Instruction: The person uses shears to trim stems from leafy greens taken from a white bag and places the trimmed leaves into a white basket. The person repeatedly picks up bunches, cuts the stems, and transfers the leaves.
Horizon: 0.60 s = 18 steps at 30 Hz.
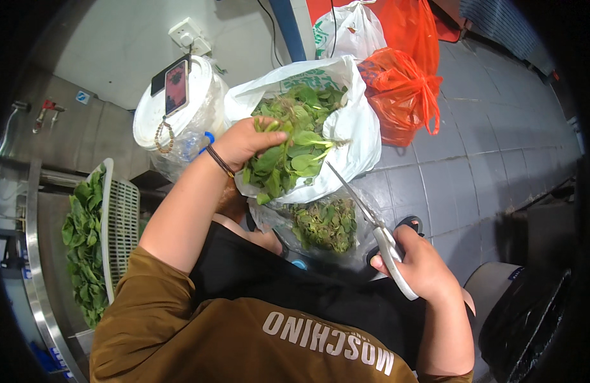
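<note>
My left hand (pixel 254 141) grips a small bunch of leafy green stems (pixel 275 125) above an open white plastic bag (pixel 362 139). Leafy greens with roots (pixel 304 112) fill that bag. One plant with a pale stem and thin roots (pixel 319 142) lies just right of my left fingers. In my right hand (pixel 422 265) is a pair of scissors (pixel 388 242) with light grey handles. Their pointed blades reach up and left toward the bag's near edge. Below the bag, a clear plastic bag (pixel 326 225) holds green and brownish plant matter.
At left, a plastic basket (pixel 123 222) of green leaves (pixel 84 239) stands in a steel sink (pixel 50 268). A phone (pixel 177 86) lies on a white lidded bucket (pixel 146 115). Tied red bags (pixel 395 95) sit on grey floor tiles (pixel 453 182); a black bag (pixel 525 316) is at lower right.
</note>
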Tool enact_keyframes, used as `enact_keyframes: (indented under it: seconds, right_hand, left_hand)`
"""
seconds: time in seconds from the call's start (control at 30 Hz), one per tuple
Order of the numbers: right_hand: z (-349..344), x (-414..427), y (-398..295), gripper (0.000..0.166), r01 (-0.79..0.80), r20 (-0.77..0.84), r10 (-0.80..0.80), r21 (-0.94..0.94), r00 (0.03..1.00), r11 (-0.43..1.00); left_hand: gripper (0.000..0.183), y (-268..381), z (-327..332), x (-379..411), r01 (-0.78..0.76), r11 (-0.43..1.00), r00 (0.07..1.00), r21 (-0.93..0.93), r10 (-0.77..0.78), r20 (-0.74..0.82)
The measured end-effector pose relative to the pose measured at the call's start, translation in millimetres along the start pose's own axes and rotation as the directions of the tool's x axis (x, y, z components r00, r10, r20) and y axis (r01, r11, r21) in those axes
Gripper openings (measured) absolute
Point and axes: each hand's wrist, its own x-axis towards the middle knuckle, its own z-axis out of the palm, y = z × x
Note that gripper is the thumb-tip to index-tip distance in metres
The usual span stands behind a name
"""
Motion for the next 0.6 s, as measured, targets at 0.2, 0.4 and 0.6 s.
enact_keyframes:
  seconds: [0.2,0.4,0.6]
  right_hand:
    - [5.0,3.1,-6.1,0.065,-0.031,0.043,0.031,0.015,0.999,0.999]
    - [11.5,4.2,0.6,0.068,-0.028,0.083,0.029,-0.013,0.996,1.0]
    - [17.4,2.0,17.9,0.066,0.09,0.089,-0.082,-0.087,0.993,0.992]
  left_hand:
    - [0.038,-17.7,36.4,-20.2,-0.067,0.967,0.996,0.246,0.079,-0.039]
    - [0.033,-37.3,55.3,-32.3,-0.042,0.962,0.998,0.269,0.028,0.055]
    - [0.042,-41.9,62.8,-38.0,-0.109,0.873,0.994,0.476,0.098,0.048]
